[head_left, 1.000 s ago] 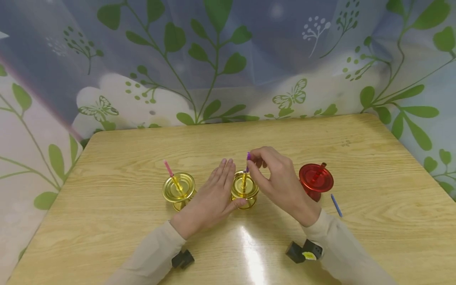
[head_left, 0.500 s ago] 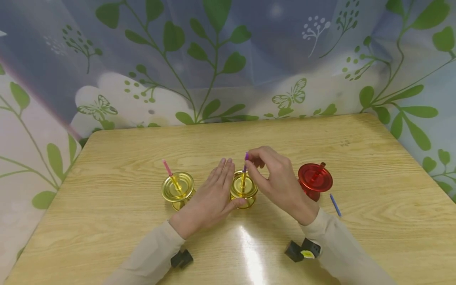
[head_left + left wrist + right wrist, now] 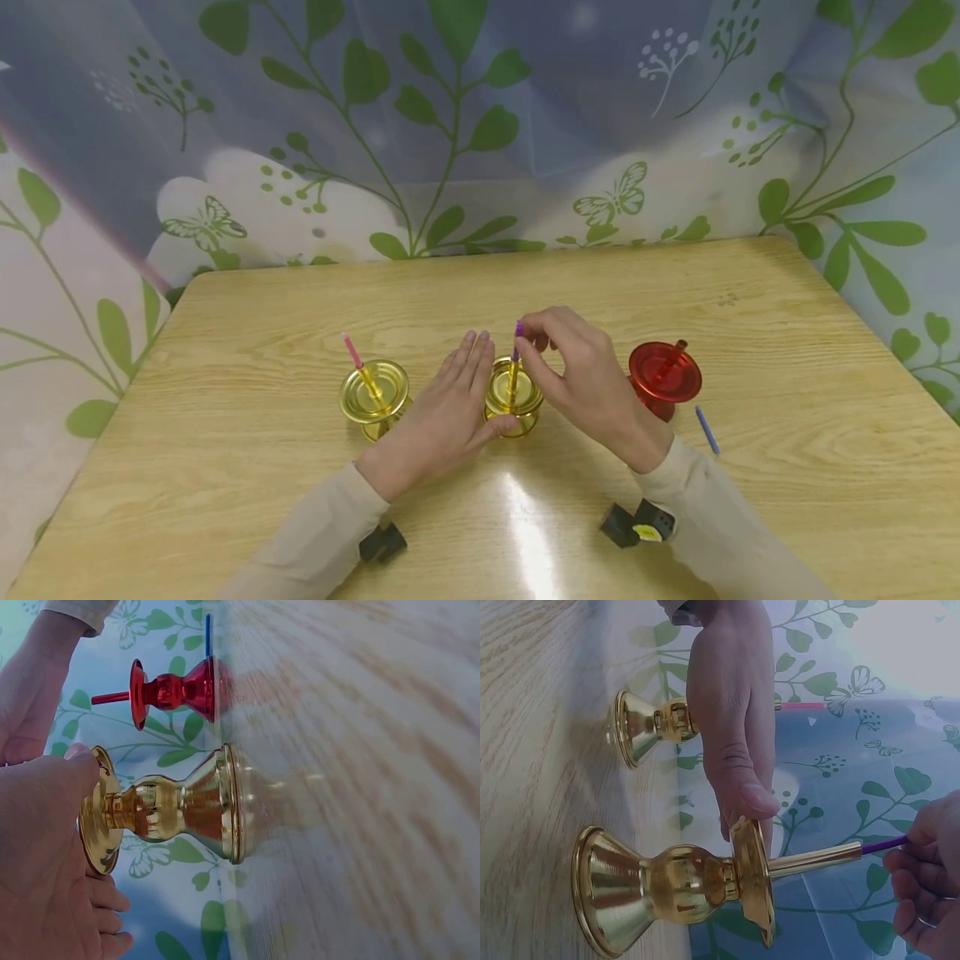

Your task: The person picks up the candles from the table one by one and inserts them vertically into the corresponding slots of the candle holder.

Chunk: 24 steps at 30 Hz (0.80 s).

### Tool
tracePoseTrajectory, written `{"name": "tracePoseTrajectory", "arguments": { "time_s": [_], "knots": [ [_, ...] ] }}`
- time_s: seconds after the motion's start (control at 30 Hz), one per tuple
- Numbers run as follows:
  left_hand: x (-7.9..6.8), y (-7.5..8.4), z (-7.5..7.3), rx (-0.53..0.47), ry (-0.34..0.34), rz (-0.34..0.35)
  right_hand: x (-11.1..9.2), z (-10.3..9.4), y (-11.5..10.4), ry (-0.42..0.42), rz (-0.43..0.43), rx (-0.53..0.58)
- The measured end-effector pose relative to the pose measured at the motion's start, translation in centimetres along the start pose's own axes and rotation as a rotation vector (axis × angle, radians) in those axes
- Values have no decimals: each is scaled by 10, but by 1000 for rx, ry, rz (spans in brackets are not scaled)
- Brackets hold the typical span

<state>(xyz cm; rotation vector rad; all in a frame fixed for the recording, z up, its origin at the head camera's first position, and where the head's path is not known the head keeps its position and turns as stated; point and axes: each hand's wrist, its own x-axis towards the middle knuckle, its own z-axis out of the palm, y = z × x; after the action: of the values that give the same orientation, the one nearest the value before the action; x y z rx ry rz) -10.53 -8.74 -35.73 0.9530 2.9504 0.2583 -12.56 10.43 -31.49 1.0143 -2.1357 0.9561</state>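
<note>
A gold candle holder (image 3: 527, 392) stands upright between my hands on the table. My left hand (image 3: 438, 423) lies along its left side with straight fingers, the thumb touching the dish rim. Thumb and fingertips of my right hand (image 3: 581, 375) pinch a thin purple candle (image 3: 885, 844). The candle is upright, with its lower end in the mouth of the holder's tube (image 3: 817, 860). Left of this stands a second gold holder (image 3: 375, 390), partly behind my left hand, with a pink candle (image 3: 352, 352) in its tube.
A red candle holder (image 3: 665, 372) without a candle stands right of my right hand. Beside it a blue candle (image 3: 707, 430) lies on the wooden table (image 3: 247, 350). A leaf-patterned cloth (image 3: 480, 150) hangs behind the table's far edge.
The purple candle has moved slightly left and down, and its lower end now sits at the tube's mouth. My left hand has stayed against the holder.
</note>
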Motion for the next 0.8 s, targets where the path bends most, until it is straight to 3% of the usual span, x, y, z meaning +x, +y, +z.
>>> {"name": "tracePoseTrajectory", "arguments": {
  "time_s": [0.3,0.8],
  "knots": [
    [-1,0,-2,-5,-4,1,2,1,1,-11,-39,-26],
    [-1,1,-2,-6,-4,8,3,-2,7,-54,-79,46]
  ]
}}
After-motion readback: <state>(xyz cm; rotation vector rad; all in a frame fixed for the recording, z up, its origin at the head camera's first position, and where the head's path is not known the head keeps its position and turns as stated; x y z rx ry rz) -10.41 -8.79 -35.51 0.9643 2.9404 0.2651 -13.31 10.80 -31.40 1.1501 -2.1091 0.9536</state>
